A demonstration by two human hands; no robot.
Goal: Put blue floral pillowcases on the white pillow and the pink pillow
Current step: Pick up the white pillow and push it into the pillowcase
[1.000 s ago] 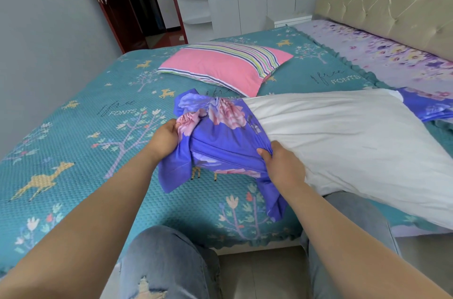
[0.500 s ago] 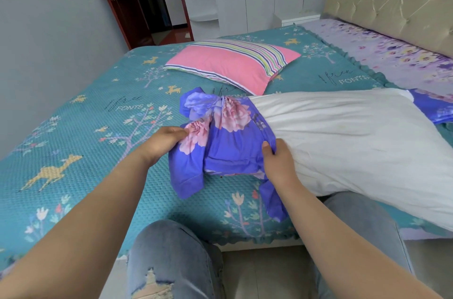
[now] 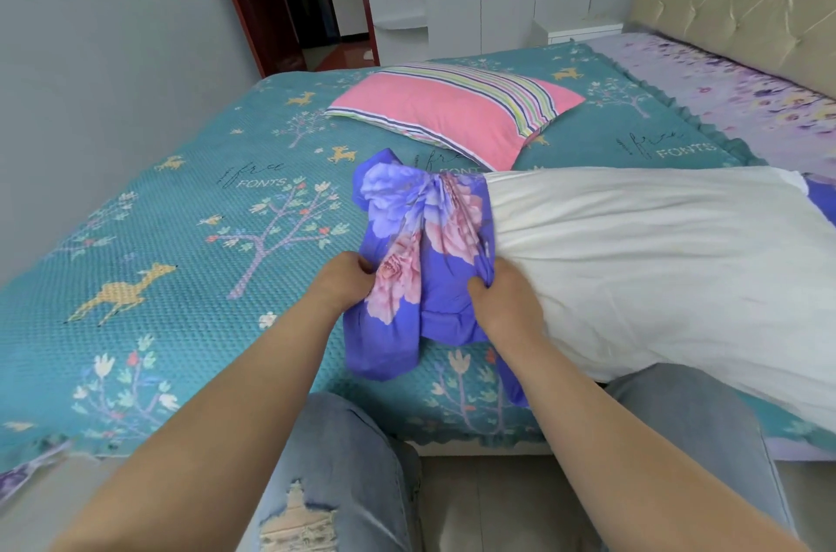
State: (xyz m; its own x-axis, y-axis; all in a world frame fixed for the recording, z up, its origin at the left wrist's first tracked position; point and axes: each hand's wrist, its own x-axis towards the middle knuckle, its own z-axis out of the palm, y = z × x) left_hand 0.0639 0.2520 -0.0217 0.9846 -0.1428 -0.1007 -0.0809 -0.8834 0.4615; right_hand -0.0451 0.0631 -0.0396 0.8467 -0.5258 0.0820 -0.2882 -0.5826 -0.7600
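At the near edge of the bed, both the left hand (image 3: 346, 282) and the right hand (image 3: 504, 302) gripped the bunched blue floral pillowcase (image 3: 420, 253) over the white pillow (image 3: 633, 253)'s nine-o'clock end, the casing barely started; next, probably, drawing it toward three o'clock, while the pink pillow (image 3: 452, 110) lay bare at twelve.

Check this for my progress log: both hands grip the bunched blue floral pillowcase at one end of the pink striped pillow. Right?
Not quite. The head view shows both hands, left and right, gripping the bunched blue floral pillowcase at one end of the plain white pillow; the pink striped pillow lies untouched behind.
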